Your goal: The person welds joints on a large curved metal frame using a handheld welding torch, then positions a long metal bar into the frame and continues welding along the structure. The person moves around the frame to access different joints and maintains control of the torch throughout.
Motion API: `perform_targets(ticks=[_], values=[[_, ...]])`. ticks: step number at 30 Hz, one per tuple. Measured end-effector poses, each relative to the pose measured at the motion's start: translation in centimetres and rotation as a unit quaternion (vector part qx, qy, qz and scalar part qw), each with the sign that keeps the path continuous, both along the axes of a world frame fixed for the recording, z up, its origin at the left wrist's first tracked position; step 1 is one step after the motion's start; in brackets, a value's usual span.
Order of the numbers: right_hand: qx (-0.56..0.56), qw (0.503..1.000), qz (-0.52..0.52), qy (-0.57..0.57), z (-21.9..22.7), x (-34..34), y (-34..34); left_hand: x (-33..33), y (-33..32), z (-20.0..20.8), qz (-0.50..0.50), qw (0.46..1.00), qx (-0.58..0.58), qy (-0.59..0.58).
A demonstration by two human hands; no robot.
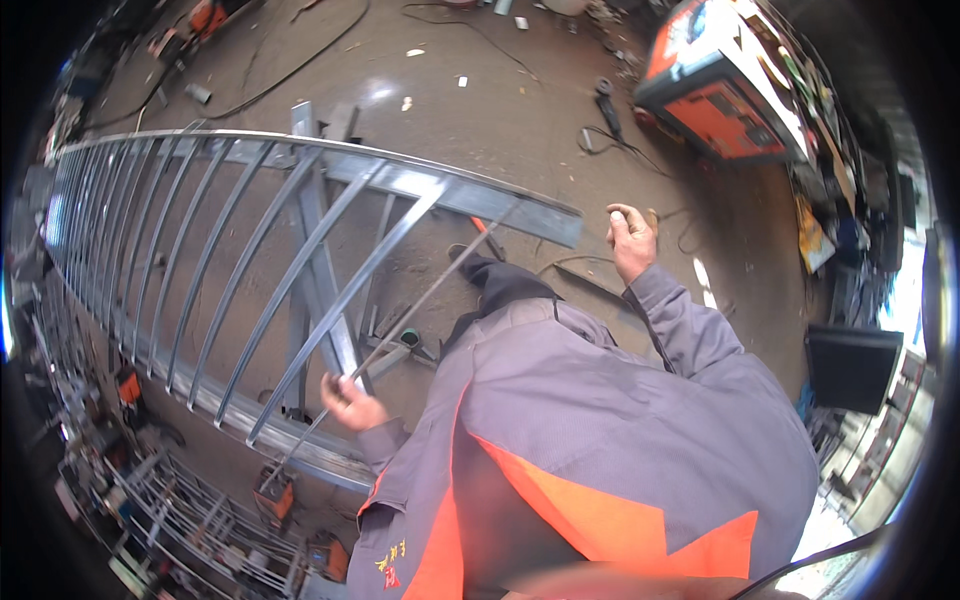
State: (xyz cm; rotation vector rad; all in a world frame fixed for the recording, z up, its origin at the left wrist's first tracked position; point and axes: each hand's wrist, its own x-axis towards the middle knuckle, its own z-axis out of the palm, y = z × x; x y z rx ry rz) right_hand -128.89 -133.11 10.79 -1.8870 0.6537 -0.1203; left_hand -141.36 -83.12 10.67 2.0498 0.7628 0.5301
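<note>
- Metal frame point(400, 180), one, silver: two long rails with a row of cross bars point(350, 297) between, crowding too tightly at far left to count. Long axis left to right; the upper rail's near end points toward the right hand. Located at left and centre, raised over the brown floor point(500, 120).
- Cabinet point(720, 115), one, orange and dark, upper right on the floor.
- Support beam point(311, 205), one, silver, passing beneath the frame, crosswise to its rails.
- Thin rod point(430, 295), one, dark; long axis slanting from the upper rail down-left past the lower rail. Contact with the rails: cannot tell.
- Boxes point(275, 497), two, orange and dark, lower left.
- Grinder point(608, 108), one, dark, corded, on the floor beside the cabinet.
- Hands, two, bare, grey sleeves. Left hand point(352, 403): forearm low and close to the body, fingers closed around the thin rod. Right hand point(630, 240): forearm reaching up and left, fingers curled, thumb near the forefinger, just beyond the upper rail's end and apart from it; whether something small is pinched, cannot tell.
</note>
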Motion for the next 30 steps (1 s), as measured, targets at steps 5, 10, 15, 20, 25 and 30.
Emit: perform_targets(ticks=[5, 10, 15, 20, 25, 30], values=[[-0.030, 0.991, -0.037, 0.125, -9.0, -14.6, -4.0, 1.6, -12.9, -0.9, -0.275, 0.910, -0.258, 0.174], [-0.069, 0.897, 0.098, 0.426, -15.6, -26.9, -7.8, -1.6, -20.7, -1.5, -0.506, 0.722, -0.342, 0.324], [0.082, 0.882, 0.089, 0.456, -21.0, -32.0, -12.8, -1.1, -25.4, -1.8, -0.576, 0.710, -0.235, 0.330], [0.088, 0.888, 0.044, 0.449, -26.6, -32.6, -20.8, 2.9, -33.8, -1.5, -0.621, 0.622, -0.267, 0.396], [0.056, 0.896, 0.119, 0.424, -35.2, -30.6, -35.1, 10.1, -48.1, -3.6, -0.653, 0.616, -0.192, 0.397], [0.123, 0.878, 0.003, 0.462, -32.0, -23.2, -46.6, 15.3, -58.1, -1.2, -0.664, 0.600, -0.176, 0.410]])
